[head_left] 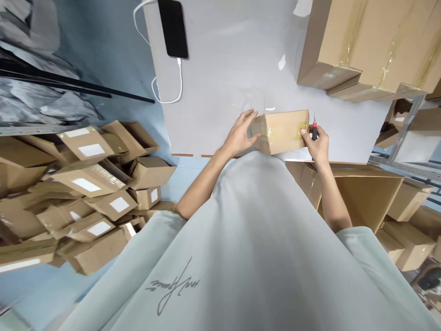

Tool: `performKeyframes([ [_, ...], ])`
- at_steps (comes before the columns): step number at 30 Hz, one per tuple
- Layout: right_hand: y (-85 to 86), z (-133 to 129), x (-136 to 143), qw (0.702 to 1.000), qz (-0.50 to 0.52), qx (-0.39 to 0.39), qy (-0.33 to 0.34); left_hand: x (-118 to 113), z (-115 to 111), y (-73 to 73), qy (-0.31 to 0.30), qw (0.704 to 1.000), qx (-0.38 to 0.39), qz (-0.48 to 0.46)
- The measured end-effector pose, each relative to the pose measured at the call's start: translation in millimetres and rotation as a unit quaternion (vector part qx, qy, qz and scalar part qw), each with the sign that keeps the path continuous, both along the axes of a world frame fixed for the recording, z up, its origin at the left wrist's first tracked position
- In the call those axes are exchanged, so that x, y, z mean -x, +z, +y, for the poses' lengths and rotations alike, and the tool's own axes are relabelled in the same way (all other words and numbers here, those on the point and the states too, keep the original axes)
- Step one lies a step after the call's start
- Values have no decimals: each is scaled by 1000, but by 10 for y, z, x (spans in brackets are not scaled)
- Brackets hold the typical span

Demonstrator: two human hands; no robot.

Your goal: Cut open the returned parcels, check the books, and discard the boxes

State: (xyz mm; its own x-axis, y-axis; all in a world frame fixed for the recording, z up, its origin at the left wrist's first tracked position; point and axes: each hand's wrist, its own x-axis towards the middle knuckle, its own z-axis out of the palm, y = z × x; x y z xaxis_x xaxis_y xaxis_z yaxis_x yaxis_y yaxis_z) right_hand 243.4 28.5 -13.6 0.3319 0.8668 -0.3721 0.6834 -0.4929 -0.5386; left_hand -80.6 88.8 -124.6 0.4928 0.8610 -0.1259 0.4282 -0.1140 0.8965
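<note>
A small taped cardboard box [287, 132] rests at the table's near edge, close to my body. My left hand [241, 132] is at its left end, fingers spread and thumb by the box's corner; whether it bears any weight I cannot tell. At the right end, my right hand [317, 143] has its thumb against the box. Between its fingers stands a slim craft knife [314, 132] with a black handle, red collar and thin tip pointing away from me. Some of the right fingers are hidden behind the box and handle.
Large taped cartons [375, 50] stand at the table's [220, 78] back right. A phone [173, 28] with a white cable [180, 82] lies at the left edge. Discarded boxes [93, 179] pile up on the left; an open carton [365, 193] is below the table's right side.
</note>
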Motion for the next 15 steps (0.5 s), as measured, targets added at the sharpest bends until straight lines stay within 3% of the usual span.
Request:
performKeyframes([
  [3,-29,-40,119,1000,-11,8,1,114,33,464,-34,999,-21,16],
  [6,-14,-52,209,1000,-17,4,-1,153,28,690,-47,998,-20,33],
  [15,-45,-89,451,999,-7,-40,3,263,41,599,-37,997,-51,33],
])
